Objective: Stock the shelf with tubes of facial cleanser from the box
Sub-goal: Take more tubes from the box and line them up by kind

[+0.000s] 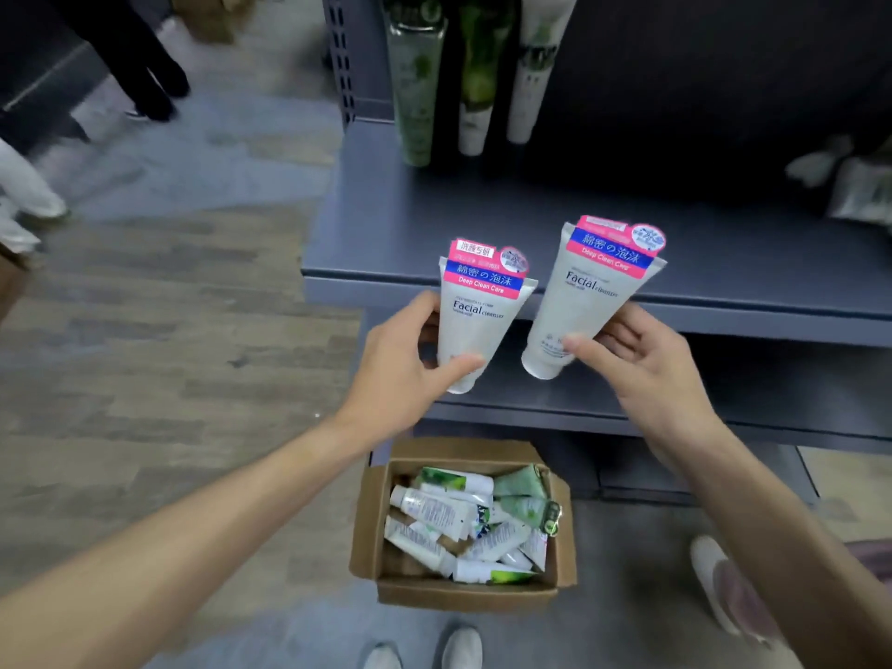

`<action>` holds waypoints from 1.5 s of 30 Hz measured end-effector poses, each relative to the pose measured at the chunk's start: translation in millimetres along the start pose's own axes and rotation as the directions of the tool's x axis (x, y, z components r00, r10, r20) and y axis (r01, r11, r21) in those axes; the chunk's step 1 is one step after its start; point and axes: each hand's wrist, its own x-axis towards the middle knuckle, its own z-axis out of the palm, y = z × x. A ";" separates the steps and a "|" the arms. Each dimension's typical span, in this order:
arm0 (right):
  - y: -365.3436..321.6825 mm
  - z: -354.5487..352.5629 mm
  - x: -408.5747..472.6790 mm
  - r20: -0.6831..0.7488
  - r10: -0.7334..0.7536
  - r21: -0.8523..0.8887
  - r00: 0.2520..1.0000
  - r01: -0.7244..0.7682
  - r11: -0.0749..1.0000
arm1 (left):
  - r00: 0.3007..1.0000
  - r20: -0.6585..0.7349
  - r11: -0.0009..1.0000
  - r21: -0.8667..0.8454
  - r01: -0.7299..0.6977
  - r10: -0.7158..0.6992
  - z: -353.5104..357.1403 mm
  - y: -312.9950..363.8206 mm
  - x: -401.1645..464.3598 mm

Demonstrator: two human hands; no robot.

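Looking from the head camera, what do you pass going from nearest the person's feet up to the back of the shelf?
Shoes → cardboard box of loose tubes → left hand and right hand, each holding a white facial cleanser tube → grey shelf → three tall tubes standing at the back.

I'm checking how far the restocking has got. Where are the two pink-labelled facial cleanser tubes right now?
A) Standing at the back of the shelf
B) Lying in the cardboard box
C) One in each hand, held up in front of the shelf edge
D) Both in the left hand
C: the left hand grips one facial cleanser tube and the right hand grips the other tube, both cap-down before the grey shelf.
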 end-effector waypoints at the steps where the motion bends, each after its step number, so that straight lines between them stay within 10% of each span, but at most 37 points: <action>1: -7.3 -2.6 3.6 -0.008 -0.009 0.016 1.000 0.009 1.000 | 1.000 -0.016 1.000 -0.004 -0.020 0.020 -1.8 8.9 7.2; 45: 15.2 -83.2 258.6 -0.307 -0.362 -0.362 0.880 0.244 0.900 | 0.950 -0.257 0.984 0.034 -0.176 0.179 124.9 34.5 309.3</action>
